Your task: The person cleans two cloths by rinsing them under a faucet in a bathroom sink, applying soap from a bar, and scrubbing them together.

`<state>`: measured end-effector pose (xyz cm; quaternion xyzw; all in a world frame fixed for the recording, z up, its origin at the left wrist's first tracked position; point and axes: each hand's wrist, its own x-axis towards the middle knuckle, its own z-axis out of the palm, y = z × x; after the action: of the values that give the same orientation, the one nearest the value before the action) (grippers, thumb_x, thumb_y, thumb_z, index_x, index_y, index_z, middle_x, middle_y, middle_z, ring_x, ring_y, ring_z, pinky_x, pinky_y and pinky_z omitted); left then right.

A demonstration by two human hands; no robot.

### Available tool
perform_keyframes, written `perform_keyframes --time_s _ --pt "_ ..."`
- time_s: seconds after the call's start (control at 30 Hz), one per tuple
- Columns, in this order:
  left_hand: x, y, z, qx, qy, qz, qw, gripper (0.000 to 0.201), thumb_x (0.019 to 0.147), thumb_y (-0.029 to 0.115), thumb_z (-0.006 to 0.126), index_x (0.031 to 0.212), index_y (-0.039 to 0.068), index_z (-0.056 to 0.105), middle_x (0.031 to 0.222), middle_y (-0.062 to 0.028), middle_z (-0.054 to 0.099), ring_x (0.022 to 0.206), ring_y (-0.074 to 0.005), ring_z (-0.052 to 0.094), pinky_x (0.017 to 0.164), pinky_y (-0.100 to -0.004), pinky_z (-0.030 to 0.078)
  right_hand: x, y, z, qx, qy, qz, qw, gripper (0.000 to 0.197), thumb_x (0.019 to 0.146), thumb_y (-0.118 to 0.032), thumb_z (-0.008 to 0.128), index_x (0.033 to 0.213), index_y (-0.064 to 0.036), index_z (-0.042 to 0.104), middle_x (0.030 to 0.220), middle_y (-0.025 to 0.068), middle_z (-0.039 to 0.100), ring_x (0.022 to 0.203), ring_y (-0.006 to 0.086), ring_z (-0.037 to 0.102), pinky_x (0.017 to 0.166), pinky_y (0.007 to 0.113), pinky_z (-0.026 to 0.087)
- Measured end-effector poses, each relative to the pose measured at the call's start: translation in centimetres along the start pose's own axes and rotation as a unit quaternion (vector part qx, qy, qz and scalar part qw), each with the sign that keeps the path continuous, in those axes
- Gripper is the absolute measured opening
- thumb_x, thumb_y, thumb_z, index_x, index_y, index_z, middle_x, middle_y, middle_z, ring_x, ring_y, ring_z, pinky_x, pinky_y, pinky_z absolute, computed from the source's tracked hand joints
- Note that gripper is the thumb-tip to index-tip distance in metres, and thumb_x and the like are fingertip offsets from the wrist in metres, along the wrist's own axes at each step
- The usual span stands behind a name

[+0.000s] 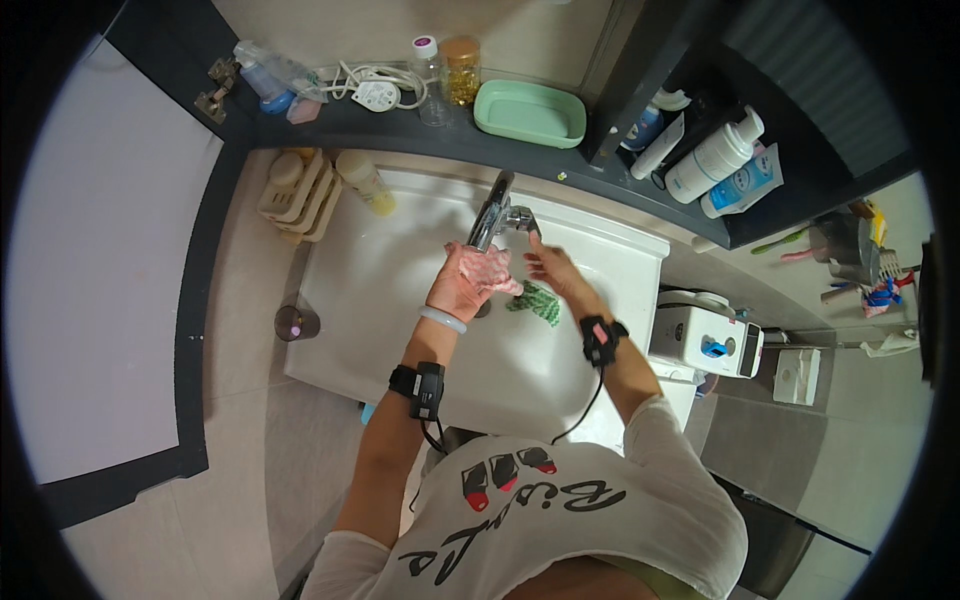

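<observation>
Pink checked cloth (487, 270) lies below the faucet (490, 212) on our left hand (455, 292), finger grip impossible to tell, as we seemingly rinse, and our right hand (562, 275), fingers apart beside the faucet, likely needs a light lever (521, 219) touch.

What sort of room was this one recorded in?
Most likely a bathroom: there is a white washbasin with a chrome faucet, and the dark cabinet behind it holds a white pump bottle and a squeeze tube.

Head-worn fisheye, looking steeply down past wearer's shirt (650, 530) onto white sink (350, 345), fairly near.
</observation>
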<state>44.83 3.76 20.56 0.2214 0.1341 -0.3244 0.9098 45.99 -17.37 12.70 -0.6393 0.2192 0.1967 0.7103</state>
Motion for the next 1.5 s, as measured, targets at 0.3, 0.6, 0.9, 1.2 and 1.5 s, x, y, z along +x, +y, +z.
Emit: perform_keyframes --time_s 0.3,0.6,0.9,1.2,1.5 --pt "0.7 -1.6 -2.1 0.148 0.125 0.038 0.980 0.040 0.091 0.038 0.040 0.112 0.005 0.050 0.104 -0.0100 0.058 0.090 -0.0198 0.058 0.078 -0.0328 0.047 -3.5 0.3 7.9 0.505 -0.078 -0.062 0.857 0.031 0.089 -0.019 0.047 0.117 -0.0058 0.047 0.108 0.0111 0.055 0.097 0.0227 0.055 0.087 0.036 0.045" --pt "1.2 -2.5 -3.1 0.151 0.145 0.109 0.972 0.028 0.091 0.027 0.043 0.113 0.010 0.050 0.088 -0.0014 0.057 0.069 -0.0099 0.052 0.058 -0.0227 0.045 -5.6 0.1 14.6 0.235 0.045 -0.226 0.944 0.032 0.093 -0.019 0.040 0.120 -0.0040 0.046 0.087 -0.0001 0.057 0.062 0.0049 0.042 0.056 0.017 0.037" --pt "1.1 -0.9 -3.2 0.135 0.104 0.118 0.978 0.038 0.092 0.036 0.040 0.114 0.008 0.048 0.099 -0.0028 0.053 0.088 -0.0129 0.051 0.077 -0.0272 0.043 -6.2 -1.1 16.3 0.106 0.028 -0.254 0.961 0.039 0.094 -0.023 0.036 0.125 0.0007 0.039 0.121 0.0113 0.046 0.112 0.0194 0.041 0.095 0.027 0.030" --pt "1.4 -0.5 -3.1 0.164 0.121 0.116 0.972 0.037 0.093 0.032 0.037 0.119 0.007 0.045 0.108 -0.0037 0.051 0.098 -0.0143 0.047 0.085 -0.0272 0.039 -6.5 -0.6 17.9 0.215 0.046 -0.211 0.952 0.039 0.092 -0.020 0.040 0.128 -0.0031 0.039 0.126 0.0114 0.043 0.118 0.0159 0.036 0.099 0.023 0.024" --pt "1.4 0.0 -3.1 0.148 0.111 0.037 0.982 0.037 0.090 0.038 0.040 0.110 0.008 0.050 0.097 -0.0064 0.055 0.091 -0.0166 0.052 0.078 -0.0290 0.044 -4.4 1.0 16.6 0.227 0.074 -0.190 0.952 0.033 0.092 -0.014 0.041 0.122 -0.0010 0.043 0.100 0.0043 0.053 0.091 0.0132 0.047 0.086 0.026 0.037"
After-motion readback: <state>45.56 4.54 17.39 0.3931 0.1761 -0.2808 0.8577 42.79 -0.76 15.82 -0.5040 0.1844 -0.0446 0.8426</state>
